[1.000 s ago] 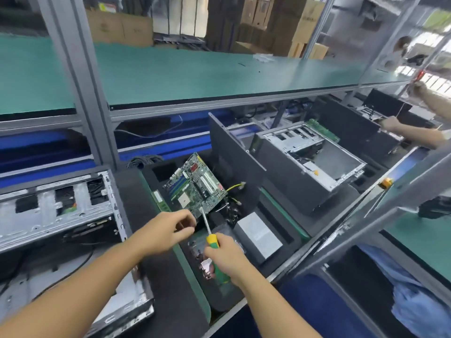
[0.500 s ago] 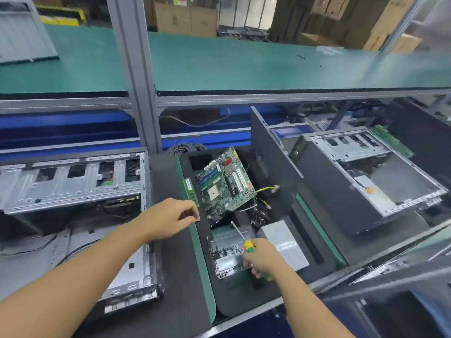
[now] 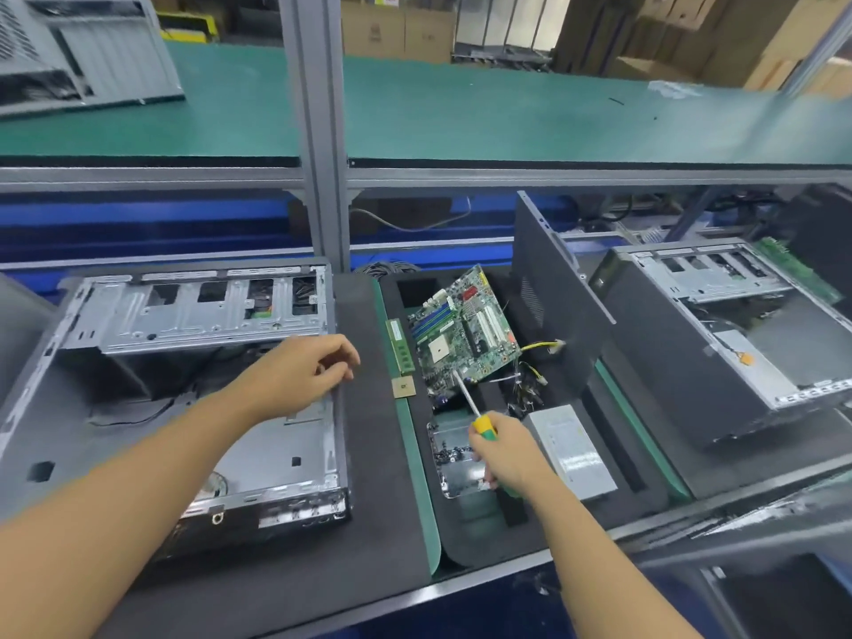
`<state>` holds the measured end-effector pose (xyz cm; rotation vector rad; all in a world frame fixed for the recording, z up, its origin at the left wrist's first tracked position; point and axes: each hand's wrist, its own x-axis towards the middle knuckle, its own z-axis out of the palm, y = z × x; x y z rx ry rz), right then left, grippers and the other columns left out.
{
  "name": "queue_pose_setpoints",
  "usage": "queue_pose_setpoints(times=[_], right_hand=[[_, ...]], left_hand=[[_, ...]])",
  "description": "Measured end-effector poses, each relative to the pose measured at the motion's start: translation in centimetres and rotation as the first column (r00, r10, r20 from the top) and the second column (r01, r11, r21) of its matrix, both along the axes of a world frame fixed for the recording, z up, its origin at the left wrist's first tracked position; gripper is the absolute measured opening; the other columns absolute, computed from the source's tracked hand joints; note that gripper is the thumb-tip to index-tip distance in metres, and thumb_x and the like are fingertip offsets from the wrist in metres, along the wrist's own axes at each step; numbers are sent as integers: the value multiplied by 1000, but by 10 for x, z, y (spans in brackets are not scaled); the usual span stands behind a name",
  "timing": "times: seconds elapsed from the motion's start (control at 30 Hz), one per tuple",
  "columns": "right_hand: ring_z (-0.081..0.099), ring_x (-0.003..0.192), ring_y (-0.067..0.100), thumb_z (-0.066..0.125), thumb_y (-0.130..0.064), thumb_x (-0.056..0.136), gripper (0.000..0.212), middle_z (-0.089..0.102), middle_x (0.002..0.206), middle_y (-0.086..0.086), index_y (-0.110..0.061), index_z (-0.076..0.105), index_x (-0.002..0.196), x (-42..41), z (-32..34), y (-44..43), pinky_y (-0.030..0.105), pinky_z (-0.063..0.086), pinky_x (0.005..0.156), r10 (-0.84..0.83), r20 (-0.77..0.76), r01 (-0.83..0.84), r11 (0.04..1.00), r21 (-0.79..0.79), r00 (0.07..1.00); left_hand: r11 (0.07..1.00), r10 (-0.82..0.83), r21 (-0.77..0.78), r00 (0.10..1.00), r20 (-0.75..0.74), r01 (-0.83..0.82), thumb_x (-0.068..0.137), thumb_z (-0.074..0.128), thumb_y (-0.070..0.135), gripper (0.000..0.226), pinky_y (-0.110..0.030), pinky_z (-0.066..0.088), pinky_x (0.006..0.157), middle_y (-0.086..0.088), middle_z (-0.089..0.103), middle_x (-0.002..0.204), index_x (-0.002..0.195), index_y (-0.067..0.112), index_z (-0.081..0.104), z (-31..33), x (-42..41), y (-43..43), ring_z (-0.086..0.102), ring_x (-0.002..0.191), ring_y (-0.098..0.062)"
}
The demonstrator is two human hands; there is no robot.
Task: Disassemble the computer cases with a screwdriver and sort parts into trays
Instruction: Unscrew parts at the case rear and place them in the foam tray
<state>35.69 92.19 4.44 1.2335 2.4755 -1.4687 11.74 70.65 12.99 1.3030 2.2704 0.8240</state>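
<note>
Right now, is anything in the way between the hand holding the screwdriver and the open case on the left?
Nothing visible blocks it. The right hand holds the screwdriver over the parts tray; only the tray's green rim and black mat lie between it and the case.

Ahead of me a green-matted shelf (image 3: pixel 507 117) runs across the bench on a grey metal frame (image 3: pixel 553 177), with one upright post (image 3: pixel 318 108) rising left of centre. Behind it stand stacks of brown cardboard boxes (image 3: pixel 401 34). Under the shelf a blue back panel (image 3: pixel 138 223) spans the width.
</note>
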Motion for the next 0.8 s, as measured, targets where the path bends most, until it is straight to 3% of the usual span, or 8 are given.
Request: queue_pose_setpoints(times=[0.07, 0.13, 0.23, 0.37, 0.43, 0.53, 0.63, 0.8], right_hand=[[47, 39, 17, 56, -18, 93, 12, 61, 62, 2, -9, 58, 86, -12, 20, -18, 31, 46, 43, 69, -78, -70, 998, -5, 995], [49, 39, 19, 57, -18, 93, 8, 62, 60, -2, -16, 60, 87, -26, 43, -40, 30, 47, 44, 146, -125, -147, 989, -2, 981], [50, 39, 19, 57, -17, 95, 6, 63, 63, -2, -19, 61, 90, -50, 73, -80, 29, 46, 45, 236, -168, -242, 970, -13, 957], [53, 42, 17, 58, -23, 93, 5, 62, 61, -6, -22, 61, 90, -79, 94, -141, 29, 44, 48, 328, -141, -325, 945, 41, 934], [53, 46, 14, 58, -25, 94, 7, 63, 65, -4, -21, 61, 90, -90, 96, -169, 27, 45, 49, 351, -106, -341, 935, 102, 930], [53, 59, 16, 57, -29, 96, 12, 62, 77, 4, -17, 61, 97, -98, 93, -204, 34, 50, 60, 305, -61, -295, 946, 132, 950], [52, 56, 15, 49, -34, 103, 23, 59, 73, 1, -14, 53, 92, -92, 87, -229, 30, 46, 53, 230, -62, -226, 972, 72, 971], [52, 54, 17, 46, -31, 106, 28, 59, 75, 2, -6, 56, 97, -57, 84, -250, 29, 46, 53, 16, -124, -31, 993, -116, 992]], left_hand=[[1000, 15, -15, 1000, -2, -15, 97, 57, 19, 19, -21, 51, 76, 26, 70, 86, 95, 37, 64, 0, -13, -20, 66, 81, 5], [982, -23, -189, 999, 48, 32, 96, 59, 24, 13, -24, 52, 78, 21, 72, 88, 96, 36, 64, -2, -31, -46, 67, 79, 5], [833, -73, -523, 973, 219, 180, 93, 63, 34, 10, -30, 55, 78, 10, 71, 99, 103, 30, 63, -14, -57, -95, 71, 82, -2], [621, -11, -730, 934, 356, 286, 91, 65, 46, 29, -30, 56, 77, 5, 65, 109, 115, 28, 60, -36, -71, -156, 66, 87, -10], [601, -59, -747, 947, 315, 285, 93, 62, 37, 29, -32, 56, 86, 3, 64, 121, 120, 27, 61, -45, -71, -175, 62, 94, -12], [673, -148, -691, 963, 223, 264, 93, 58, 21, 36, -37, 52, 99, 4, 64, 129, 128, 24, 62, -50, -67, -188, 61, 110, -15], [685, -205, -669, 958, 200, 287, 93, 56, 13, 38, -22, 50, 82, 4, 64, 129, 130, 22, 62, -49, -61, -187, 60, 108, -15], [653, -281, -693, 947, 156, 308, 94, 53, 9, 38, -28, 53, 79, -5, 60, 134, 131, 15, 60, -57, -64, -183, 60, 118, -27]])
